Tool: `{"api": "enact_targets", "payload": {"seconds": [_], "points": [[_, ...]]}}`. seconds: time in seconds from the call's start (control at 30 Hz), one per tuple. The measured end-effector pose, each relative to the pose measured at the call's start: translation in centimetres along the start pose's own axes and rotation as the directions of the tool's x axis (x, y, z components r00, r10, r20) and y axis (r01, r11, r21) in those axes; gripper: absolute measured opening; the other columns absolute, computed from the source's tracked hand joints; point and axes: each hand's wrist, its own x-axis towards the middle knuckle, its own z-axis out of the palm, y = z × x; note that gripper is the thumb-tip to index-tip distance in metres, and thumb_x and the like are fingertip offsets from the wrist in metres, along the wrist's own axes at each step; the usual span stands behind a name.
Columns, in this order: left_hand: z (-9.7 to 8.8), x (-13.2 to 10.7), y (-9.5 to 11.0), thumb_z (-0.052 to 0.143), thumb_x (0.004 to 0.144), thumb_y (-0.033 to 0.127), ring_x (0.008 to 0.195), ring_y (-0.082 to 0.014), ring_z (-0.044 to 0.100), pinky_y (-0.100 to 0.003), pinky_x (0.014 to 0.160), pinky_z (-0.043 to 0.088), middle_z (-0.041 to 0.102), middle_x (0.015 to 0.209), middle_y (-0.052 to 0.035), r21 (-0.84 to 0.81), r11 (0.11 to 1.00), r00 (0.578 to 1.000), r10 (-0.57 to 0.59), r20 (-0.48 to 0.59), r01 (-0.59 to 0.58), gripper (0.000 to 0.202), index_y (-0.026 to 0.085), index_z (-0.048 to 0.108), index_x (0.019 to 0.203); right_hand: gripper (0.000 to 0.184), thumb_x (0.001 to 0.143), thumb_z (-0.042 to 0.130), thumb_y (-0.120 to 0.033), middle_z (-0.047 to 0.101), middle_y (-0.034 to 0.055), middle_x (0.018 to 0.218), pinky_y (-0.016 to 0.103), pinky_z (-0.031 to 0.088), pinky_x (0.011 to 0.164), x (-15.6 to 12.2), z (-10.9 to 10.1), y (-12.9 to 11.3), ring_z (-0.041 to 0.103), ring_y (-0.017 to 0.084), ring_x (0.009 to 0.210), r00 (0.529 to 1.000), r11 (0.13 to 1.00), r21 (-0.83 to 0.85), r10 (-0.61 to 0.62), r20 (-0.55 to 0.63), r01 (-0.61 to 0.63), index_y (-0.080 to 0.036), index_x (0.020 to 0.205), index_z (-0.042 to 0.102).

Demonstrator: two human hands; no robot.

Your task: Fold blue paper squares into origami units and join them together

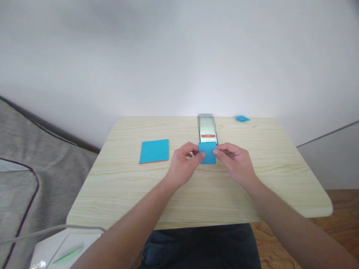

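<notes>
Between my two hands a small blue folded paper (208,156) is held up above the table. My left hand (184,161) pinches its left edge, thumb in front and fingers behind. At the opposite edge my right hand (236,160) grips it the same way. Just behind the paper lies a phone (208,130) with a lit screen and a red bar; its lower end is partly hidden. Left of my hands rests a stack of square blue paper (154,151) with an orange-red edge showing.
A blue folded paper piece (242,118) lies at the back right of the wooden table (134,198), by the white wall (179,59). Grey fabric (53,164) borders the left side. A white box (67,248) and a pale cable (56,228) are at lower left.
</notes>
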Motion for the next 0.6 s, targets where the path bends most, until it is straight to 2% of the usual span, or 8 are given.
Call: {"api": "enact_targets", "payload": {"seconds": [0.07,0.17,0.23,0.3,0.43,0.6], "points": [[-0.2,0.9,-0.1,0.077,0.085,0.033,0.066,-0.0115,0.052,-0.026,0.062,0.040,0.059,0.070,0.0020,-0.081,0.997,0.999,-0.022,-0.048,0.018,0.017,0.018,0.072,0.079,0.020,0.087,0.077,-0.042,0.076,0.0023,0.086,0.033,0.053,0.071,1.1,0.3,-0.1,0.067,0.018,0.077,1.000,0.999,0.036,-0.021,0.004,0.021,-0.023,0.094,0.077],[-0.6,1.5,-0.3,0.080,0.083,0.037,0.056,-0.0085,0.044,-0.024,0.053,0.033,0.054,0.061,0.0045,-0.196,0.980,0.994,-0.052,-0.099,0.032,0.022,0.018,0.071,0.080,0.019,0.086,0.079,-0.040,0.071,-0.0004,0.075,0.030,0.051,0.062,2.3,0.7,-0.3,0.062,0.014,0.065,0.998,0.998,0.049,-0.050,0.028,0.048,-0.023,0.094,0.077],[-0.6,1.6,-0.4,0.081,0.083,0.038,0.051,-0.0077,0.043,-0.023,0.050,0.032,0.054,0.057,0.0055,-0.231,0.972,0.990,-0.073,-0.117,0.044,0.023,0.018,0.071,0.081,0.019,0.087,0.078,-0.040,0.068,-0.0027,0.065,0.029,0.050,0.056,2.7,1.0,-0.6,0.060,0.013,0.057,0.998,0.995,0.102,-0.024,0.061,0.018,-0.023,0.096,0.076],[-0.6,1.5,-0.6,0.081,0.084,0.037,0.049,-0.0083,0.047,-0.023,0.049,0.036,0.055,0.054,0.0055,-0.249,0.967,0.989,-0.090,-0.119,0.058,0.022,0.018,0.071,0.084,0.019,0.087,0.078,-0.039,0.070,-0.0029,0.064,0.029,0.054,0.057,2.9,1.3,-0.6,0.063,0.014,0.056,0.995,0.982,0.187,0.012,0.099,-0.030,-0.023,0.098,0.074],[-0.7,0.9,-1.1,0.080,0.085,0.034,0.058,-0.0113,0.059,-0.025,0.058,0.048,0.067,0.065,0.0015,-0.259,0.966,0.990,-0.060,-0.127,0.025,0.018,0.019,0.076,0.093,0.018,0.088,0.078,-0.038,0.079,0.0019,0.082,0.036,0.064,0.072,2.4,1.7,-0.2,0.075,0.018,0.074,0.992,0.956,0.285,0.029,0.121,-0.063,-0.024,0.098,0.073],[-1.1,-0.1,-1.8,0.079,0.086,0.029,0.085,-0.0175,0.071,-0.031,0.079,0.057,0.077,0.096,-0.0052,-0.219,0.975,0.996,0.009,-0.086,-0.028,0.017,0.023,0.080,0.102,0.016,0.091,0.076,-0.033,0.080,0.0042,0.101,0.039,0.063,0.088,1.6,1.2,0.7,0.076,0.021,0.093,0.993,0.984,0.171,-0.062,0.105,0.044,-0.028,0.106,0.078]]}}
